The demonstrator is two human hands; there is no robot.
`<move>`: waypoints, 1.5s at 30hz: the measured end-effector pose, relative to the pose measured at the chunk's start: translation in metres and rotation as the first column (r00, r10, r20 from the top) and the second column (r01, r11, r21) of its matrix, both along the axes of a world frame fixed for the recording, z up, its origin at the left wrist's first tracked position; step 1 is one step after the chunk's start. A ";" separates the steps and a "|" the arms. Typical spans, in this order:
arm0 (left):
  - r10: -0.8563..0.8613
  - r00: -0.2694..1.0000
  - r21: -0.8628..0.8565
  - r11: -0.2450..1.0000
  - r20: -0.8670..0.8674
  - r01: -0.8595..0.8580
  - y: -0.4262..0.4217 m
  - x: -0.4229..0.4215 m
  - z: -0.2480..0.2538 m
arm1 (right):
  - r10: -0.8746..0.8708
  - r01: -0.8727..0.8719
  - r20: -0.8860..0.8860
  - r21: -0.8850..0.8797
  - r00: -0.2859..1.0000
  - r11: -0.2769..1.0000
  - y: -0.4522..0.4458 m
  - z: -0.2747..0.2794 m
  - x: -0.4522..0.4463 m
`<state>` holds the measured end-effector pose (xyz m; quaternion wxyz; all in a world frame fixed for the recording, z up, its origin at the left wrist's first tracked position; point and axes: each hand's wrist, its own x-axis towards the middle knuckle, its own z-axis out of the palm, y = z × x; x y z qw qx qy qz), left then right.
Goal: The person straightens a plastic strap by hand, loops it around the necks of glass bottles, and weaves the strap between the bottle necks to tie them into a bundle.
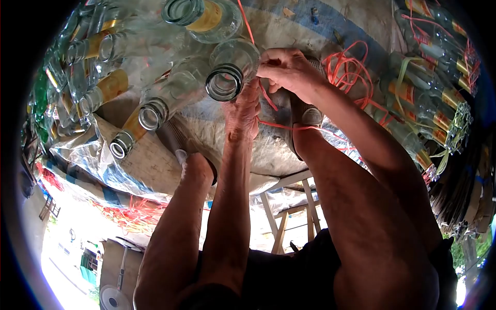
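Note:
A clear glass bottle [237, 54] points its open mouth toward me at the centre. Just below its neck, my left hand [242, 111] is closed, its fingers partly hidden by the glass. Orange plastic string [279, 125] comes out beside that hand and runs right across my leg. To the right of the bottle, my right hand [289, 70] is bent in a pinch at the string by the glass; the fingertips are partly hidden. A short loose string end hangs between the hands. Another clear bottle [219, 23] with a yellow label lies just beyond.
More glass bottles [168, 101] lie at left, with a dense pile behind. Bundled bottles [413, 95] tied with string stand at right. A tangle of orange string [349, 70] rests by my right shoe [310, 113]. Worn sheeting [139, 160] covers the ground; a fan [114, 297] stands lower left.

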<state>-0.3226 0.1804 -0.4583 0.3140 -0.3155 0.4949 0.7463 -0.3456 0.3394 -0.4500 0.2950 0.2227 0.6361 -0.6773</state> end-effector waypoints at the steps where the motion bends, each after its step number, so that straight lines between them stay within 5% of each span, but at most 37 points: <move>1: 0.000 1.000 0.001 1.000 -0.002 0.000 0.000 0.000 0.000 | -0.023 0.023 0.049 0.003 0.999 1.000 -0.001 0.001 -0.001; 7: 0.051 0.998 -0.024 0.998 -0.040 -0.052 0.001 0.003 0.001 | -0.002 0.006 0.068 -0.055 0.998 0.998 -0.001 -0.004 -0.003; 13: 0.171 0.977 -0.064 0.984 0.129 -0.164 0.005 0.004 0.015 | 0.066 -0.070 0.097 0.040 0.993 0.997 -0.005 0.003 -0.005; 22: 0.129 0.964 -0.104 0.989 0.231 -0.108 0.007 0.007 0.017 | -0.039 0.044 0.061 -0.077 0.997 0.996 -0.005 -0.019 0.004; 37: 0.356 0.861 0.204 0.871 0.364 -0.446 0.012 0.021 -0.001 | -0.055 0.058 0.062 -0.048 0.997 0.997 -0.005 -0.021 0.005; 45: 0.376 0.926 0.060 0.925 0.022 -0.376 0.021 0.030 0.005 | 0.020 -0.019 0.011 -0.009 1.000 1.000 -0.002 -0.022 0.003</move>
